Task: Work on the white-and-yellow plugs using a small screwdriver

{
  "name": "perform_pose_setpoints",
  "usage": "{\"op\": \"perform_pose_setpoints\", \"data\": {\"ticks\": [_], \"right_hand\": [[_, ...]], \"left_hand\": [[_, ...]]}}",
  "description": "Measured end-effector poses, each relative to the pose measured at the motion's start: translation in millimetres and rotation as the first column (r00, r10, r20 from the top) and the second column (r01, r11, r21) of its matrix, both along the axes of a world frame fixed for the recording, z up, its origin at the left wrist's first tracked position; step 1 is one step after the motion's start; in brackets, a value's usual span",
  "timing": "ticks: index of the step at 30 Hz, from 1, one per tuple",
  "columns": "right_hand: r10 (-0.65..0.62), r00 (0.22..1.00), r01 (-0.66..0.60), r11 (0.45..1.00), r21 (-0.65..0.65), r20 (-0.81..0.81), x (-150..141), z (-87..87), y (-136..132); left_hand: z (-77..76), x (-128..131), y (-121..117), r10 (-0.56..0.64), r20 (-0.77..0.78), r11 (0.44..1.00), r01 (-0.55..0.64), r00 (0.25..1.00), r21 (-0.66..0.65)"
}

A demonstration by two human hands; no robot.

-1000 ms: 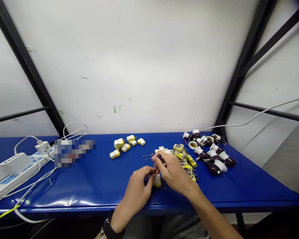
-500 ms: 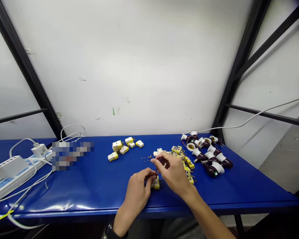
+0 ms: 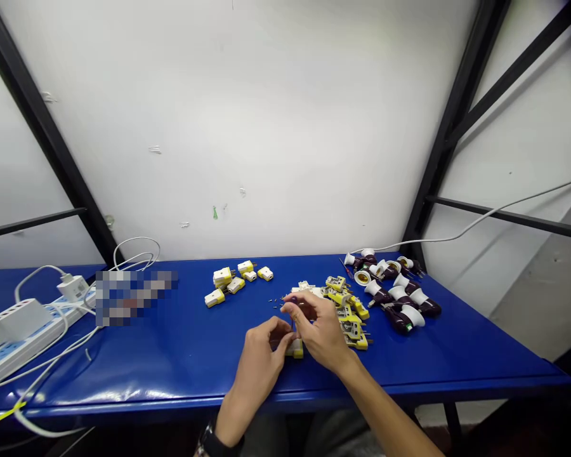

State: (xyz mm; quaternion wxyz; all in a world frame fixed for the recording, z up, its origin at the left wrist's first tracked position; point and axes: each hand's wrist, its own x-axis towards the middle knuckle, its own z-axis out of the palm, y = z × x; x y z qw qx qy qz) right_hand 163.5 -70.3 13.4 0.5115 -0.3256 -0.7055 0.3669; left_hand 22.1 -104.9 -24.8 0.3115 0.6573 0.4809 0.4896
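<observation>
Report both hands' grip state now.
Left hand: closed, holding a yellow-and-white plug.
Right hand: closed, pinching a small dark item; what it is cannot be told.

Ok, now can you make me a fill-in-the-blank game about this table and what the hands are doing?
The table has a ____ top.
The left hand and the right hand are right by a plug that is yellow and ____.
The lamp holders lie toward the ____ end of the table.
The power strip sits at the ____ end of the table.

The missing words, in order: blue, white, right, left.
</observation>
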Motion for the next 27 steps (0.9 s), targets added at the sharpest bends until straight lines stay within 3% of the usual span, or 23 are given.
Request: {"op": "perform_pose_setpoints", "data": {"ticks": [6,12,17,23,27], "right_hand": [[0.161,0.984,-0.160,0.987,-0.017,0.082,-3,2.3,-3],[0.006,0.997,-0.008,1.000,0.030,0.080,-5,3.8,-1],[0.073,0.993,-0.076,0.997,0.023,0.091,-2,6.3,1],[-0.001,1.000,0.002,1.000,-0.007,0.031,-4,6.2,1],[0.072,0.993,-0.075,0.997,0.023,0.096,-4,7.5,0]], "left_hand": [[6.2,-3,0,-0.055,-0.038,0.998,0.056,0.998,0.026],[6.0,-3,4,-0.013,-0.055,0.999,0.015,0.998,0.036],[8.7,-8,5,-0.037,-0.157,0.997,0.047,0.987,0.065],[12.2,-9,6,-0.007,-0.156,0.997,0.020,0.988,0.080],[12.7,-9,6,-0.008,-0.254,0.995,0.033,0.967,0.093]]}}
